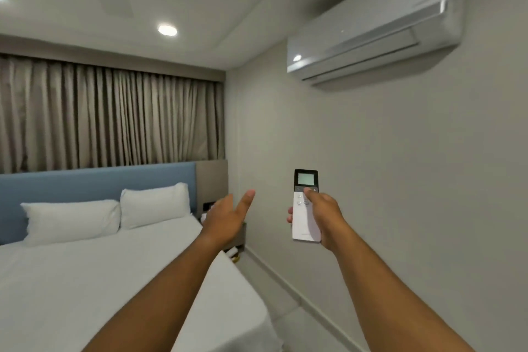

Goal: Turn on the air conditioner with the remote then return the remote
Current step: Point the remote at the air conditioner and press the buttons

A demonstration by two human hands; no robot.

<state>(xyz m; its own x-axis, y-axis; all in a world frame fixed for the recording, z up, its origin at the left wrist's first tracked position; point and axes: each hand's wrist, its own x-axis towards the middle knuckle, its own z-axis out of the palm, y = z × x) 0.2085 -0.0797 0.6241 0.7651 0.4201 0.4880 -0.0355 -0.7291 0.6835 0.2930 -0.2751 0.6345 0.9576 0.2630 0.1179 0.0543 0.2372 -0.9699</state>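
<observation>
A white remote (305, 221) with a dark top and a small grey screen stands upright in my right hand (323, 216). The thumb rests on the buttons just below the screen, and the fingers wrap round the back. The remote's top points up toward the white air conditioner (371, 28), mounted high on the right wall; its front flap looks closed. My left hand (225, 216) is held out to the left of the remote, palm open, fingers apart, holding nothing.
A bed (100, 280) with white sheets, two white pillows (114, 213) and a blue headboard fills the left. A bedside shelf (237, 240) sits in the corner between bed and wall. Beige curtains (108, 114) hang behind. A narrow floor strip (285, 303) runs along the right wall.
</observation>
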